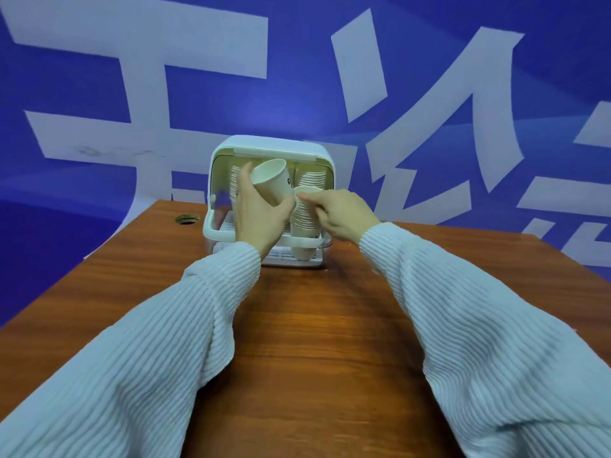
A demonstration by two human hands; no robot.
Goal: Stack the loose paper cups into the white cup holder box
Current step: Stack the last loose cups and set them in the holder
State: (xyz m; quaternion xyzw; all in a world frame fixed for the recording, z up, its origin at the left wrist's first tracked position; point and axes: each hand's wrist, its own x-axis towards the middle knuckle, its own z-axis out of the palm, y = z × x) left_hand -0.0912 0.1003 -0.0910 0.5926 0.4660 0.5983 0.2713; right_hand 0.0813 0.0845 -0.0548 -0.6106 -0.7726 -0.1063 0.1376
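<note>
The white cup holder box (269, 145) stands open at the far end of the wooden table, with stacks of paper cups inside. My left hand (259, 214) grips a single loose paper cup (272, 180), tilted with its mouth facing up and left, in front of the box opening. My right hand (339, 213) pinches the rim of a tall stack of cups (304, 226) that stands at the front right of the box. More stacked cups (312, 181) show behind, at the box's back wall.
The wooden table (317, 325) stretches toward me between my white ribbed sleeves. A round cable hole (187, 218) sits at the table's far left corner. A blue wall with large white characters rises behind the box.
</note>
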